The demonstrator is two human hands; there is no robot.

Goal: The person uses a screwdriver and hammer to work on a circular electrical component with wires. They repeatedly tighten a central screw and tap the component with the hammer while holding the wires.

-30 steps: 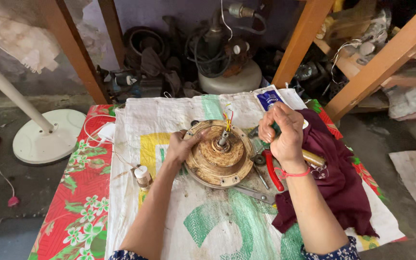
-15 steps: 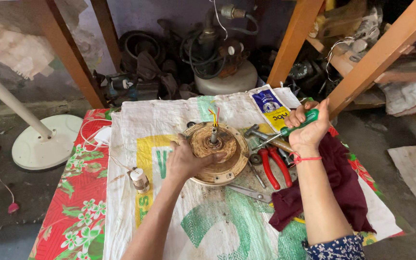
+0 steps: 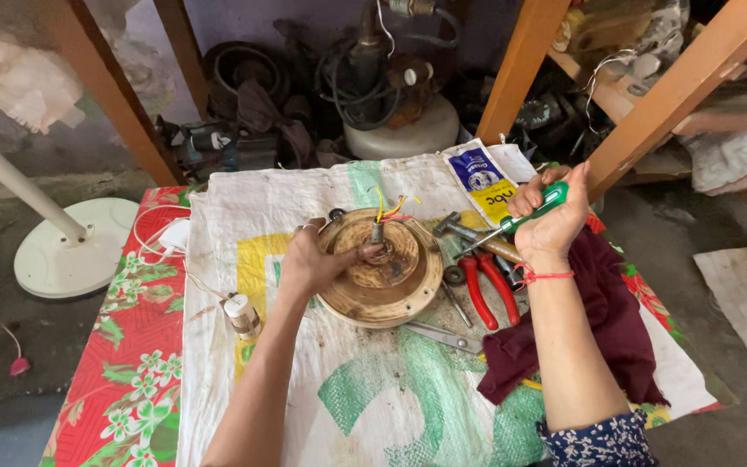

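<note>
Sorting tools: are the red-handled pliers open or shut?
Open: the red-handled pliers lie on the white woven sack, handles spread apart.

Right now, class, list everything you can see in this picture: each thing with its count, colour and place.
motor housing: one, rusty brown, round, mid-sack
wires: several, yellow and red, rising from its hub
sack: one, white with green and yellow print, underneath
floral cloth: one, red, under the sack
pliers: one, red-handled, right of housing
maroon cloth: one, right
small bottle: one, white-capped, left
fan base: one, white, floor left
left hand: on the housing
right hand: gripping green-handled screwdriver
</note>
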